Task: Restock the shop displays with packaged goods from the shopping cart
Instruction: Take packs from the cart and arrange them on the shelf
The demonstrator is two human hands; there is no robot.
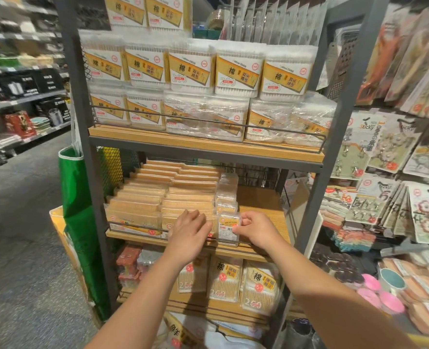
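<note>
- A small clear plastic packet [229, 229] with a white and yellow label stands upright at the front of the middle shelf [263, 248], its long axis vertical and its labelled face turned toward the camera.
- The right hand [255, 229] pinches the packet's right edge, fingers curled round it and thumb at the front.
- The left hand [190, 226] lies palm down just left of the packet, fingers straight and close together, their tips resting on the tan packs [158, 197] beside it.
- Those tan packs are flat, rectangular and glossy, laid in two overlapping rows that run from the shelf's front rail toward the back.
- Behind the held packet, more clear packets [227, 191] of the same kind stand in a single file going back along the right side of the tan rows.
- The shelf board is pale wood grain with a thin dark wire rail along its front, set in a grey metal frame [82, 137]; bare wood shows to the right of the packets.
- On the top shelf, clear rigid boxes of cotton swabs [238, 71] with yellow-banded labels sit stacked two high.
- The bottom shelf holds soft bags of swabs [258, 285].
- A green bag [75, 197] hangs on the frame's left side.
</note>
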